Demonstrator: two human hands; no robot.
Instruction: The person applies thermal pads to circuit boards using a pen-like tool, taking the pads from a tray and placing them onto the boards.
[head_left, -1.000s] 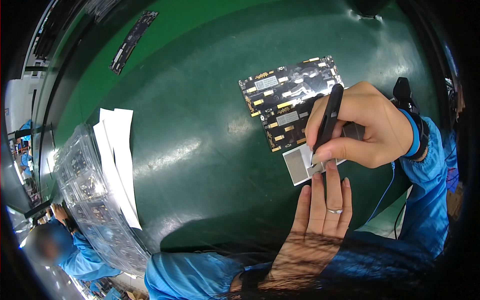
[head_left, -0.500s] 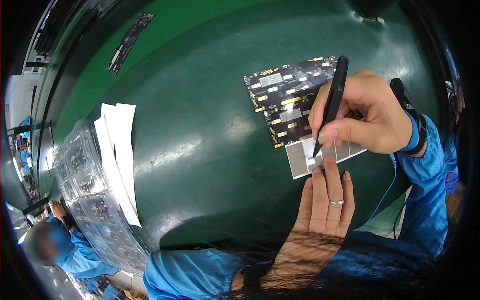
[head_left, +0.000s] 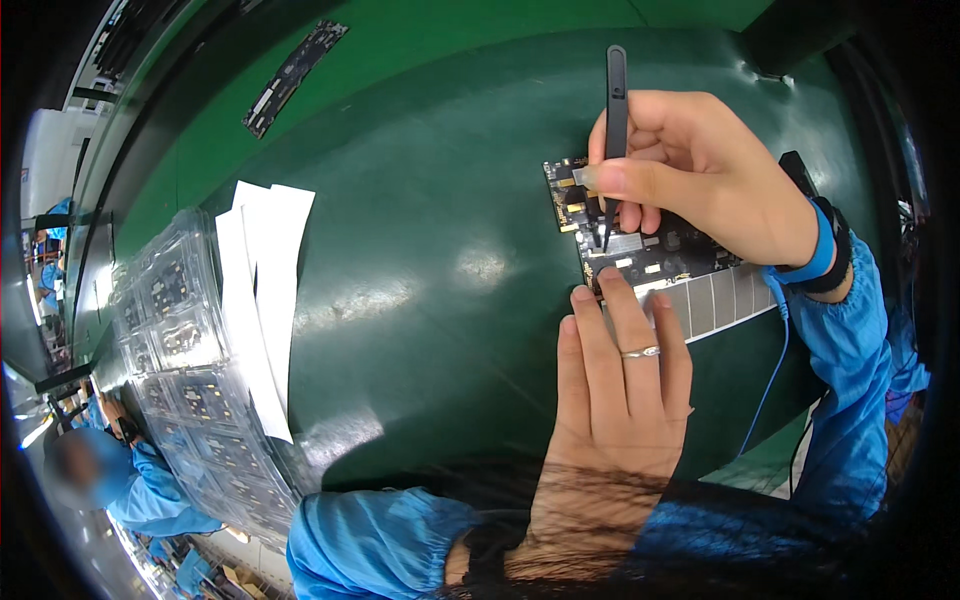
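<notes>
My right hand [head_left: 690, 175] pinches black tweezers [head_left: 617, 110], held upright with the tips down at a black circuit board [head_left: 680, 250]. A small pale, translucent piece [head_left: 584, 177] shows at the right thumb tip. Another black circuit board [head_left: 568, 205] lies just beyond, largely covered by this hand. My left hand [head_left: 625, 385], a ring on one finger, lies flat with fingers stretched out. Its fingertips rest at the near edge of the board and on a sheet of grey rectangular stickers [head_left: 715, 305]. That sheet is partly under the left fingers.
White paper strips [head_left: 285, 290] lie at the left, beside clear plastic trays [head_left: 190, 340] holding circuit boards. A long dark board [head_left: 295, 78] lies at the far left of the green table [head_left: 430, 200]. A blue cord [head_left: 765, 390] runs from my right wristband. A co-worker [head_left: 150, 490] sits at the left.
The tweezers have moved from the grey sticker sheet onto the circuit board and now stand more upright. My left fingers have shifted from the sheet toward the board's near edge. The view has shifted slightly.
</notes>
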